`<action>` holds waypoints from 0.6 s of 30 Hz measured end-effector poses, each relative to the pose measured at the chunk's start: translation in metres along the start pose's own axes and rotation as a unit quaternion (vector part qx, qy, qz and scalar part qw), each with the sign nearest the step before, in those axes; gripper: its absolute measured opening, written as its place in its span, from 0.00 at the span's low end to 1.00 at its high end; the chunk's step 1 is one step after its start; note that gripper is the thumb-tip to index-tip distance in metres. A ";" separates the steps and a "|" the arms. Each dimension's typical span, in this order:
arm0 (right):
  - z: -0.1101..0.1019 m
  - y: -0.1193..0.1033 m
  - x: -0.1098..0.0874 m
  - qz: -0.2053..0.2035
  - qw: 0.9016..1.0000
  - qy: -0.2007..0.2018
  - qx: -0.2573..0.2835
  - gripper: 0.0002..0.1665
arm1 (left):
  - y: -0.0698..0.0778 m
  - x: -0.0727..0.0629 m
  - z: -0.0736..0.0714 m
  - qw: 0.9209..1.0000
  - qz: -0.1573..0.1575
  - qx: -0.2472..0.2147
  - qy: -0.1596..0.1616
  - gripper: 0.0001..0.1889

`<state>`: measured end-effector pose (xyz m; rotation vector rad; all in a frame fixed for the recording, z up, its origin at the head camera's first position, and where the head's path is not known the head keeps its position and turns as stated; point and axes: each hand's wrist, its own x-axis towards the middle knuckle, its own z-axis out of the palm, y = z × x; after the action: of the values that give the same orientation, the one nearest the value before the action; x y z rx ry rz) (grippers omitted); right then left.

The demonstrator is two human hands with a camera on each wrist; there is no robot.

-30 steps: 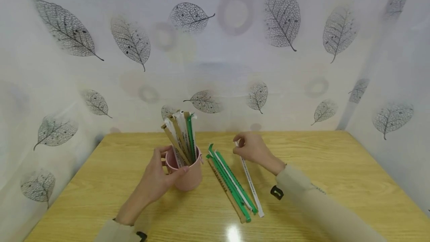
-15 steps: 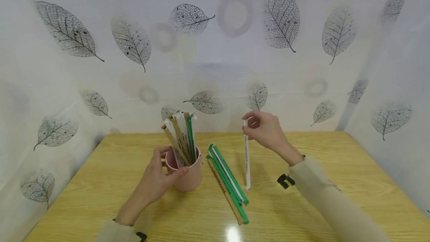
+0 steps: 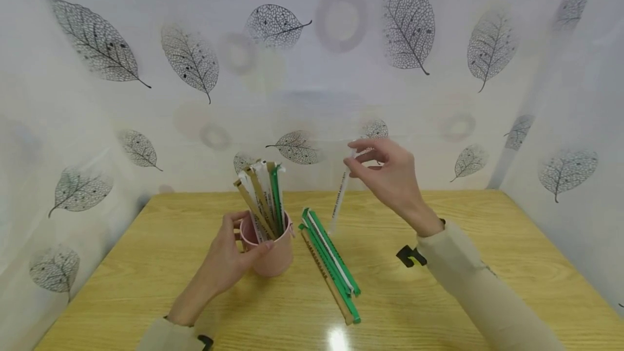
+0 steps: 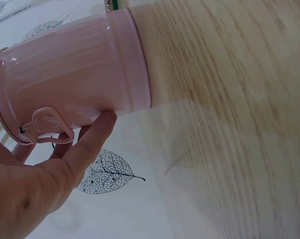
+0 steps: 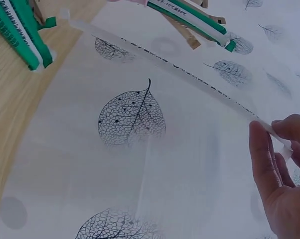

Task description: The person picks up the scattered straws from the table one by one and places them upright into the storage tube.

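Note:
My left hand (image 3: 221,261) grips a pink metal cup (image 3: 275,258) standing on the table, thumb at the near rim and fingers round its left side. In the left wrist view a small side handle (image 4: 53,127) shows close to those fingers. Paper-wrapped straws (image 3: 265,194) in white, brown and green lean inside the cup. Between thumb and fingers, my right hand (image 3: 392,175) pinches the top end of a white wrapped straw (image 3: 339,197), which hangs at a slant, its lower end toward the cup. The right wrist view shows the white straw (image 5: 175,67) along its length.
A small bundle of wrapped straws (image 3: 332,272), green, white and brown, lies slanting on the wooden table (image 3: 161,253) just right of the cup. Behind the table hangs a pale cloth (image 3: 312,107) printed with leaves, which also covers both sides.
My right hand has lifted the white straw off the table beside the bundle, and its lower end has swung left toward the cup. My left hand has stayed on the cup.

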<state>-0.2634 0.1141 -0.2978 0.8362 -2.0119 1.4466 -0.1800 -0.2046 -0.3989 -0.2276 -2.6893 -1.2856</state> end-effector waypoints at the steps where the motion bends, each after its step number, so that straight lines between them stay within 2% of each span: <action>1: 0.001 -0.002 0.002 -0.012 1.000 0.007 0.014 0.16 | 0.000 0.000 0.000 1.000 0.000 0.000 0.000 0.42; 9: 0.013 -0.022 0.017 -0.086 0.993 0.043 0.074 0.17 | 0.000 0.000 0.000 1.000 -0.005 0.000 -0.003 0.42; 18: 0.037 -0.040 0.029 -0.149 0.982 0.022 0.113 0.17 | 0.000 0.000 0.000 1.000 -0.006 -0.002 -0.004 0.42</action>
<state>-0.2553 0.0644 -0.2623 1.1378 -1.6249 1.5179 -0.1804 -0.2048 -0.3985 -0.2185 -2.6996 -1.2965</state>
